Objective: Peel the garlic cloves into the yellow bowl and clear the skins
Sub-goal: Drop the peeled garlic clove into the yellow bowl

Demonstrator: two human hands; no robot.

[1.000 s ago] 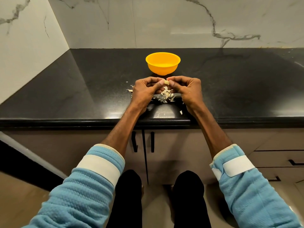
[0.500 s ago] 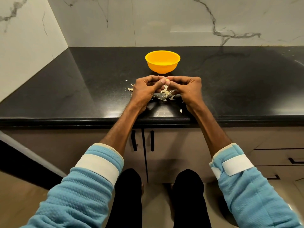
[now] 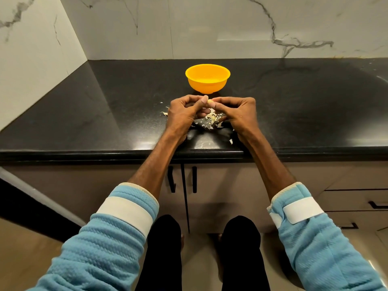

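A yellow bowl [image 3: 207,79] stands upright on the black countertop [image 3: 105,114], just beyond my hands. My left hand [image 3: 183,114] and my right hand [image 3: 239,114] meet thumb to thumb over the counter, and together they pinch a small pale garlic clove [image 3: 209,101], mostly hidden by the fingertips. Below and between the hands lies a heap of whitish garlic skins [image 3: 211,121]. What the bowl holds cannot be made out from here.
A few loose skin flakes [image 3: 164,113] lie left of my left hand and one flake [image 3: 231,141] near the counter's front edge. Marble walls close the back and left. Cabinet doors with black handles [image 3: 172,179] sit below the counter.
Both hands stay together on the clove; the fingertips have shifted slightly around it. The bowl and the heap of skins have not moved.
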